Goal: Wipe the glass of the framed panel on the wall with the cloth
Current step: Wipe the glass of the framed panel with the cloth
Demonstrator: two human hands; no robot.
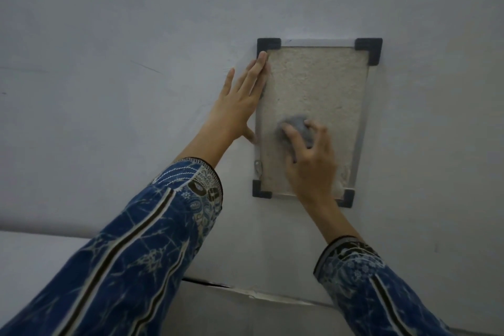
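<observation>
On glass (313,84): R hand (311,161) grips cloth (298,125).

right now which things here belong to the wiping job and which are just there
In the job: framed panel, grey cloth, right hand gripping the cloth, left hand flat against the panel's left edge.
Just there: wall, white ledge below.

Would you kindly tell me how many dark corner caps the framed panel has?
4: top-left cap, top-right cap, bottom-left cap, bottom-right cap; all visible.
</observation>
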